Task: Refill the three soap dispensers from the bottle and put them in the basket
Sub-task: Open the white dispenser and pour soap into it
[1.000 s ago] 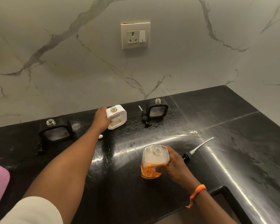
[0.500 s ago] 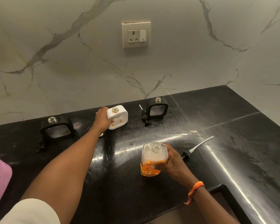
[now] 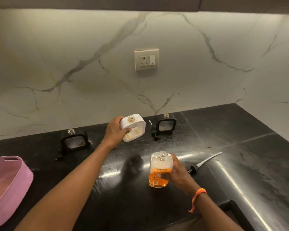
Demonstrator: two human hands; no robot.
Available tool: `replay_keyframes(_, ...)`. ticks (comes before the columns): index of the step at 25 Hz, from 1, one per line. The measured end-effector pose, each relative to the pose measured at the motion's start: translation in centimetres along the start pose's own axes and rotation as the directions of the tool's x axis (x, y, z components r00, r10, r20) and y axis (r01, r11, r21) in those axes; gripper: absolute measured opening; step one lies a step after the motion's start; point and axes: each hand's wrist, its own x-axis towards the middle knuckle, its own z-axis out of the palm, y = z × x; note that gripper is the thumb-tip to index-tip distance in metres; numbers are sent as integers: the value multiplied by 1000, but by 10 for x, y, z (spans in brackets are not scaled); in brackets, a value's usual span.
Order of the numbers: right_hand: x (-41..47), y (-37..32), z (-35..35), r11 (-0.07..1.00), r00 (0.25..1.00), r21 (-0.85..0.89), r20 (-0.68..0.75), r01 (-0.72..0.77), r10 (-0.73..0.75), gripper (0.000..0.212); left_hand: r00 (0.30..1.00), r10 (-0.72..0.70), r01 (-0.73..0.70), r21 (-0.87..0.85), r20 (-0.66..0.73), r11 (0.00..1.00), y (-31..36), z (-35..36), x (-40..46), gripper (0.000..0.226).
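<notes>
On the black table point(image 3: 240, 164), mid-refill: the left hand point(image 3: 114, 130) gripped the white dispenser point(image 3: 134, 127), fingers wrapped round its side, neck open and body seemingly raised off the surface, while the right hand point(image 3: 177, 172) clasped the uncapped soap bottle point(image 3: 159, 169), partly full of orange liquid. Two black dispensers point(image 3: 74, 141) point(image 3: 166, 125) stood uncapped by the wall, the bottle's pump point(image 3: 202, 164) lay beside the right hand, and the pink basket point(image 3: 7, 180) waited far left. Next move, by judgement: bring bottle mouth over dispenser neck and tip slowly.
</notes>
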Motion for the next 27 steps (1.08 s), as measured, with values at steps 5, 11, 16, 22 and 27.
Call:
replay_keyframes(5, -6, -4, 0, 1000, 1000, 2, 2, 23, -23, 67, 997, 75, -78, -77, -34, 994, 43, -40, -48, 49)
replay_keyframes(11, -2, 0, -1, 997, 998, -49, 21, 56, -55, 70, 992, 98, -113, -200, -86, 973, 76, -84, -105, 48)
replay_keyframes(16, -1, 1, 0, 991, 997, -107, 8, 77, -76, 72, 981, 103, -149, -294, -167, 944, 95, -107, -137, 50)
replay_keyframes(22, -6, -9, 17, 996, 990, -75, -133, 37, -47, 61, 976, 60, -149, -436, -210, 887, 105, -111, -163, 48)
replay_keyframes(27, -10, -42, 15, 974, 960, -199, -234, 109, -155, 48, 983, 8, -107, -530, -186, 841, 99, -105, -172, 52)
